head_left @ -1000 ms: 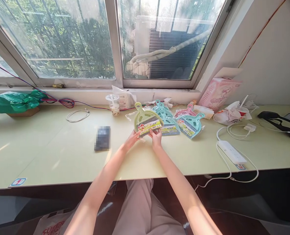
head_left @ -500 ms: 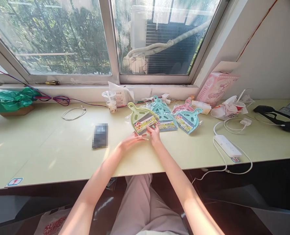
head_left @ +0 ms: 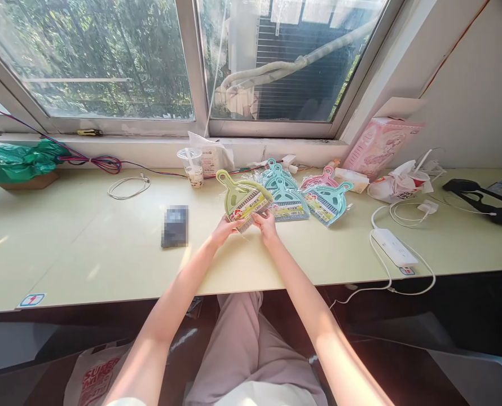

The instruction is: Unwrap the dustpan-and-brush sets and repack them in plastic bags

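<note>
Red capitals on the pale bag (head_left: pixel 96 376) below the table (head_left: pixel 119 265) read "SUPER" on the top line, with what looks like "MU" opening the next and the rest blurred. Yellow labels (head_left: pixel 251 207) with dark Chinese characters too small to read stand on the green dustpan set (head_left: pixel 234 194), the middle blue set (head_left: pixel 281 193) and the right-hand blue set (head_left: pixel 338 198). At the table's front edge, a left sticker (head_left: pixel 31 300) and a right sticker (head_left: pixel 407 271), 2 blue-bordered signs, show red marks, while print on the paper bag (head_left: pixel 211 160) behind the cup (head_left: pixel 193 169) and black letters on the crumpled wrapper (head_left: pixel 390 185) cannot be made out.
</note>
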Tool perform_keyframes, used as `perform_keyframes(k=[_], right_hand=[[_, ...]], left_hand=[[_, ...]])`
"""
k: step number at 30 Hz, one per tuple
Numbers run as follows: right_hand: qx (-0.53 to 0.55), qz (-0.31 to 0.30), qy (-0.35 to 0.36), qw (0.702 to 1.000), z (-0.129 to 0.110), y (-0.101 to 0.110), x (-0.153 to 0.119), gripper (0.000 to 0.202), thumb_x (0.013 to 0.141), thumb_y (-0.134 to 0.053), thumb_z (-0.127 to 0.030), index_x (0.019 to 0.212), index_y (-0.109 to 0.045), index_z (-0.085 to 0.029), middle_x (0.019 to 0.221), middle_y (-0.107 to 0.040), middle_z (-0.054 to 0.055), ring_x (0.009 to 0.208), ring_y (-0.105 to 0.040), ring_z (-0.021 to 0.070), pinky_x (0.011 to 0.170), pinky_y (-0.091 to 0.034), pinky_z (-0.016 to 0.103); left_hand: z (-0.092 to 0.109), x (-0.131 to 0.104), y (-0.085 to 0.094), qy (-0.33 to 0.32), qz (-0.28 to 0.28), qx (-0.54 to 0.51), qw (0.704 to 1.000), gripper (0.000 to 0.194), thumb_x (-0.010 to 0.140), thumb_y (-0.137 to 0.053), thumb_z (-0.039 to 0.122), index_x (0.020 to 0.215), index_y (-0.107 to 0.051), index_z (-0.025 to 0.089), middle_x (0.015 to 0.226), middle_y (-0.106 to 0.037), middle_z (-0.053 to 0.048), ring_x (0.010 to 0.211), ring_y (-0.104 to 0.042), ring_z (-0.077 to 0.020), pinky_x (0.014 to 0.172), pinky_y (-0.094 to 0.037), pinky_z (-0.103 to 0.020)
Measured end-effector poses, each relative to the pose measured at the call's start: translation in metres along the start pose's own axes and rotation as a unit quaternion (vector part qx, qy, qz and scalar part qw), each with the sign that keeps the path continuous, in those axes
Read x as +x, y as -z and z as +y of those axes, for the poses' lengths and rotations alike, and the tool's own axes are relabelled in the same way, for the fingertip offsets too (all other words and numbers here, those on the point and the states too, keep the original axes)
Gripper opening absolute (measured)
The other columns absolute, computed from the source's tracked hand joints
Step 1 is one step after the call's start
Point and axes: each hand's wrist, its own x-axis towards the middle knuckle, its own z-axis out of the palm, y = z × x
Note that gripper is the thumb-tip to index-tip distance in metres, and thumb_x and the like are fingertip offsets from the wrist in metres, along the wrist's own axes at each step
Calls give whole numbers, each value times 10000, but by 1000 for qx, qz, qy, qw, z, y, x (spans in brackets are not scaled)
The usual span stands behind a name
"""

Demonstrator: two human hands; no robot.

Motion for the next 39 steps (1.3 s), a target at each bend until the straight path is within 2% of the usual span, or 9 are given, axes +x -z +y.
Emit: perform_keyframes(k=[6, 10, 12, 15, 18, 22, 25, 30, 39], right_hand=[[-57, -22, -39, 997, 0, -4, 2, 430, 566, -851, -393, 879, -619, -213, 853, -735, 36, 760, -713, 196, 780, -607, 363], [-226, -14, -18, 974, -12, 5, 0, 337, 777, -659, -516, 750, -652, -180, 745, -715, 80, 703, -706, 240, 736, -601, 426], [-355, 13, 103, 929, -21, 10, -5, 304, 864, -559, -450, 846, -694, -178, 879, -724, 104, 846, -704, 269, 832, -567, 468], [-509, -12, 298, 807, -31, 13, -11, 404, 831, -542, -166, 1210, -638, -269, 1367, -555, 62, 1309, -474, 280, 1087, -384, 497], [-561, -103, 346, 745, -32, 16, -9, 670, 758, -517, -16, 1348, -534, -335, 1518, -384, -12, 1440, -270, 251, 1141, -294, 490], [-500, -113, 355, 782, -28, 20, 2, 324, 806, -634, -161, 1074, -725, -318, 1339, -578, 13, 1277, -471, 256, 1074, -367, 459], [-429, -83, 369, 820, -29, 21, 6, 73, 798, -707, -296, 822, -776, -292, 1235, -641, 34, 1172, -540, 258, 1043, -379, 449], [-338, -120, 342, 869, -34, 15, 0, 132, 827, -684, -379, 838, -778, -286, 1153, -689, 41, 1109, -591, 244, 1022, -387, 431], [-351, -45, 314, 881, -20, 11, 1, 202, 855, -607, -336, 967, -770, -299, 1320, -600, 32, 1184, -556, 241, 1040, -401, 400]], left_hand=[[3, 4, 12, 1, 56, -15, 998, 605, 594, -827, 315, 1143, -630, 152, 1097, -706, -116, 957, -671, -278, 719, -553, -344], [6, 8, 29, 15, 79, -96, 992, 416, 653, -778, 257, 1028, -657, 126, 994, -723, -99, 878, -688, -220, 707, -558, -286], [9, 10, 40, 15, 106, -138, 985, 343, 665, -744, 194, 988, -657, 117, 926, -725, -81, 829, -690, -194, 704, -559, -265], [11, 9, 57, 35, 129, -170, 976, 287, 689, -689, 129, 973, -657, 105, 841, -719, -60, 745, -684, -166, 689, -556, -244], [13, 7, 67, 80, 138, -169, 972, 260, 730, -645, 120, 988, -661, 93, 814, -714, -69, 700, -678, -162, 663, -555, -241], [13, 4, 69, 120, 135, -127, 975, 324, 767, -662, 180, 1082, -658, 103, 864, -717, -87, 741, -685, -183, 656, -566, -255], [12, 4, 68, 138, 71, -80, 985, 380, 794, -688, 272, 1140, -648, 118, 957, -718, -106, 823, -686, -196, 689, -577, -272], [6, 4, 69, 127, -20, -24, 991, 455, 710, -759, 159, 1145, -636, 112, 1103, -692, -126, 905, -680, -217, 740, -594, -323], [4, 3, 64, 87, -98, 60, 990, 687, 563, -863, 274, 1163, -574, 108, 1134, -663, -165, 1010, -648, -296, 861, -553, -461]])
